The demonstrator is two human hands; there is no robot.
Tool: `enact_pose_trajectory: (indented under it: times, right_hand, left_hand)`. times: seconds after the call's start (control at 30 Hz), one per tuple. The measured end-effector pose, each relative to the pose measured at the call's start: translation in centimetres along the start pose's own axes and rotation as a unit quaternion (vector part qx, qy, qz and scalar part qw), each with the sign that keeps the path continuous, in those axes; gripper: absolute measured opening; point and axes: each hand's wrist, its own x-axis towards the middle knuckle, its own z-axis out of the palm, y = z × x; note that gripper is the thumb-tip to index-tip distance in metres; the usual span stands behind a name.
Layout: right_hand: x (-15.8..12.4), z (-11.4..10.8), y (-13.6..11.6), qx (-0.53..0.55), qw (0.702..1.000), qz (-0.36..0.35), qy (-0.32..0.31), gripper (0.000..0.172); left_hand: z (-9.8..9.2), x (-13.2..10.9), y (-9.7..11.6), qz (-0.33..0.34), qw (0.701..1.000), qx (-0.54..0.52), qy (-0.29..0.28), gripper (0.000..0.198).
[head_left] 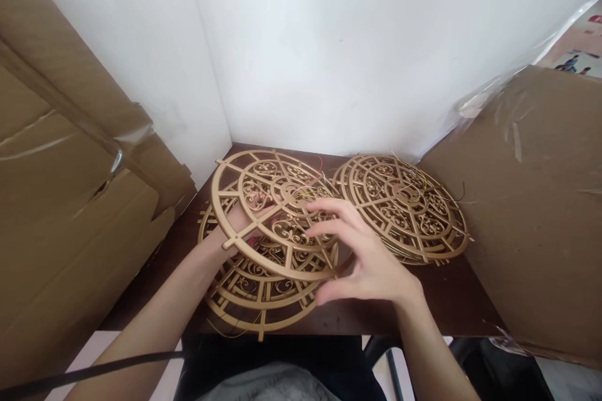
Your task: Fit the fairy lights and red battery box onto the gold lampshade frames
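Note:
A round gold openwork lattice disc (pixel 256 225) with scroll patterns is held up at a tilt in the middle of the head view. My left hand (pixel 241 218) reaches underneath and holds it from below; the lattice hides most of the fingers. Thin wires (pixel 305 193) in red, white and yellow show around its centre. By the disc's right edge, my right hand (pixel 362 257) has its fingers curved and spread apart, gripping nothing; whether a fingertip touches the rim I cannot tell. Below the raised disc lies a stack of similar gold discs (pixel 261 316).
A second stack of gold discs (pixel 433 244) with loose wires lies at the right on the dark brown table (pixel 348 319). Cardboard stands on the left (pixel 70 200) and the right (pixel 527 213). A white wall (pixel 320 56) closes off the back.

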Motion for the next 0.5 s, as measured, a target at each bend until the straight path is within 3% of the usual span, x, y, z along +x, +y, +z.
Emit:
enact_pose_trajectory:
  times: [0.1,0.2,0.37,0.5]
  right_hand:
    - [-0.6,1.6,-0.4,-0.11,0.992,-0.048,0.026,0.041]
    - [-0.5,2.9,0.0,-0.139,0.98,-0.117,0.082,0.018]
    - [0.0,3.9,0.1,-0.109,0.955,-0.211,0.18,0.018]
    - [0.3,4.3,-0.3,-0.099,0.941,-0.231,0.226,0.013]
  left_hand:
    - [0.2,0.3,0.2,-0.051,0.998,-0.044,0.005,0.042]
    - [0.2,0.5,0.0,-0.075,0.996,-0.052,0.022,0.039]
    - [-0.6,0.6,-1.7,-0.052,0.996,-0.06,0.046,0.045]
    - [-0.4,0.8,-2.2,-0.075,0.988,-0.132,0.003,0.046]
